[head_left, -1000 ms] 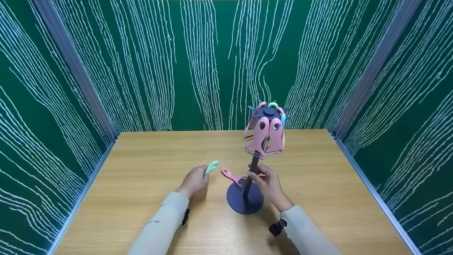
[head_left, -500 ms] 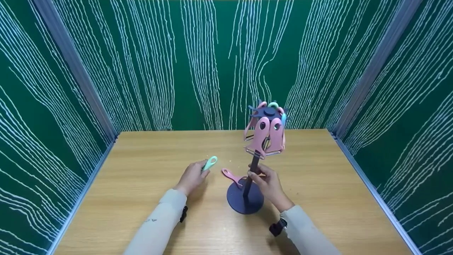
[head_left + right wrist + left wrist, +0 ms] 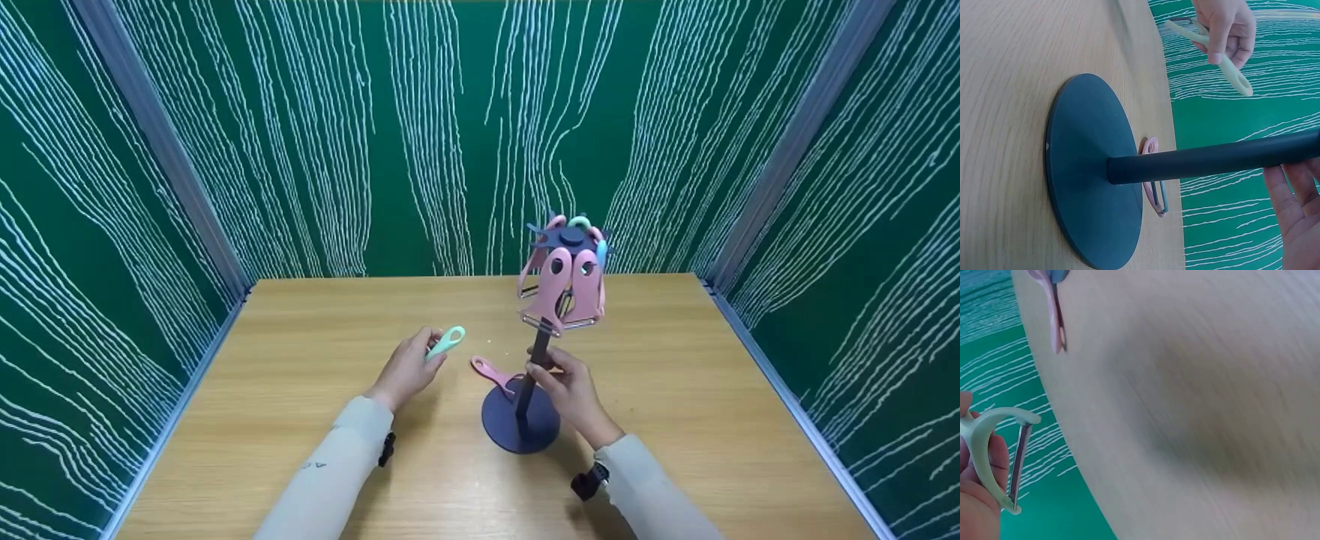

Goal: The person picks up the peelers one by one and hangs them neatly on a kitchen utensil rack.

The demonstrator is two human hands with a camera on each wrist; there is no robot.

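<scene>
My left hand (image 3: pixel 407 369) grips a mint-green Y-shaped peeler (image 3: pixel 447 341), its looped handle end pointing up and right. In the left wrist view the peeler's metal blade (image 3: pixel 1019 464) faces away from the fingers. My right hand (image 3: pixel 574 394) holds the dark pole (image 3: pixel 538 346) of a round-based stand (image 3: pixel 520 427). Several pink peelers (image 3: pixel 553 289) hang from the hooked top (image 3: pixel 571 237), with green and blue handles partly hidden at the back. One more pink peeler (image 3: pixel 491 373) lies on the table just behind the base; the pole and base edge partly cover it in the head view.
The wooden table (image 3: pixel 322 322) has a few tiny specks near its middle. Green walls (image 3: pixel 420 150) with white wavy lines enclose the back and both sides. Metal edge strips (image 3: pixel 176 412) run along the table's sides.
My left hand has moved slightly left and away from my body, lifting the green peeler and turning its handle a little. The right hand and stand have stayed in place.
</scene>
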